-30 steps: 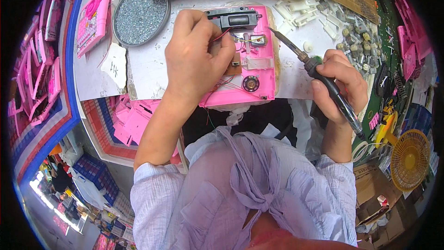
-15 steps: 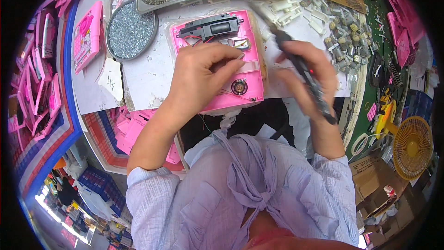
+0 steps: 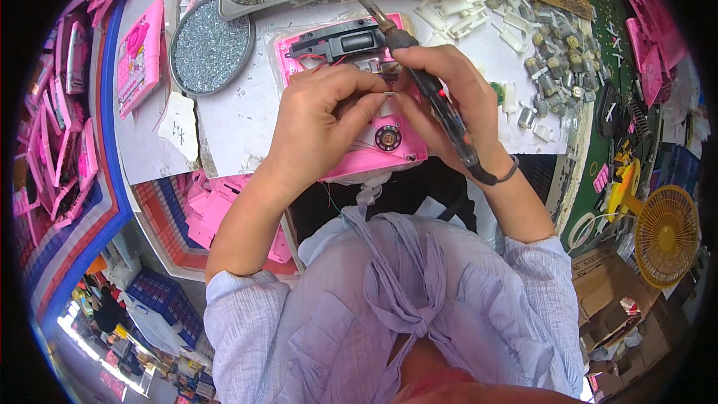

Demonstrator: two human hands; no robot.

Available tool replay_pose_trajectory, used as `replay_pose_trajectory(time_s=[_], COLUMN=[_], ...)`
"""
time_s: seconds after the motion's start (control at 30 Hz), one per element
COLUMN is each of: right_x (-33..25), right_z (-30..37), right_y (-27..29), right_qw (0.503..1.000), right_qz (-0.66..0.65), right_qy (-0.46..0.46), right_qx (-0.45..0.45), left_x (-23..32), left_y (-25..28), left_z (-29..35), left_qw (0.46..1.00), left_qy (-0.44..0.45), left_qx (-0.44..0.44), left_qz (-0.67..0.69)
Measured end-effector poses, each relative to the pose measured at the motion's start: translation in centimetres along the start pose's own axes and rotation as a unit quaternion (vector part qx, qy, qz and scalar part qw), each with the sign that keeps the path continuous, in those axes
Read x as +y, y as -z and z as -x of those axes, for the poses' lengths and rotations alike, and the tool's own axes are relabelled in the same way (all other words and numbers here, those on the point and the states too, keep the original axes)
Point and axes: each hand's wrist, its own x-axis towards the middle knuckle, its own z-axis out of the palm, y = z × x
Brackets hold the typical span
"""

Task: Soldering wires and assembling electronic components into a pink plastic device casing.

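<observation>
My left hand (image 3: 318,116) is closed in a pinch over the pink plastic housing (image 3: 359,162), with a small pale piece barely visible at the fingertips. My right hand (image 3: 456,93) holds a black soldering iron (image 3: 452,121) with a red light, its metal tip pointing up and away to the left. The right thumb and fingertips meet the left ones above the housing. Inside the housing are a black plastic mechanism (image 3: 348,43) at the far end and a round speaker (image 3: 388,138) at the near right. My fingers hide much of the middle.
Left of the housing stands a round dish of small metal parts (image 3: 212,49). A metal tray (image 3: 277,1) lies behind. Small motors (image 3: 550,78) and white plastic parts (image 3: 470,19) are heaped at the right. Pink cases (image 3: 71,120) are stacked far left; a yellow fan (image 3: 666,236) stands right.
My right hand has swung left with the soldering iron, from beside the housing to the fingertips of my left hand. The left hand has barely moved.
</observation>
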Motion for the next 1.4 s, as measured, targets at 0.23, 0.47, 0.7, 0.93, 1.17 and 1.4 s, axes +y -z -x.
replay_pose_trajectory(time_s=[0.23, 0.47, 0.7, 0.93, 1.17, 1.4], right_x=[-1.7, -1.4, -1.2, -1.2, -1.4, -1.7], right_z=[3.1, 4.5, 4.1, 4.0, 4.0, 4.5], right_y=[6.4, 6.7, 6.5, 6.1, 6.7, 8.1], right_qw=[0.982, 0.984, 0.985, 0.985, 0.984, 0.985], right_qz=[-0.168, -0.132, -0.107, -0.098, -0.109, -0.125], right_qy=[-0.08, -0.085, -0.077, -0.082, -0.089, -0.094], right_qx=[0.017, -0.088, -0.114, -0.114, -0.11, -0.069], left_x=[0.6, 0.5, 0.3, 0.1, 0.0, 0.1], left_y=[1.2, 1.3, 1.4, 1.3, 1.3, 1.3], left_z=[0.5, 0.0, 0.1, 0.1, 0.0, 0.2], left_qw=[0.986, 0.975, 0.974, 0.972, 0.97, 0.97], left_qy=[-0.094, -0.119, -0.117, -0.126, -0.141, -0.137], left_qx=[-0.102, -0.144, -0.149, -0.152, -0.147, -0.143], left_qz=[-0.089, -0.123, -0.12, -0.13, -0.132, -0.144])
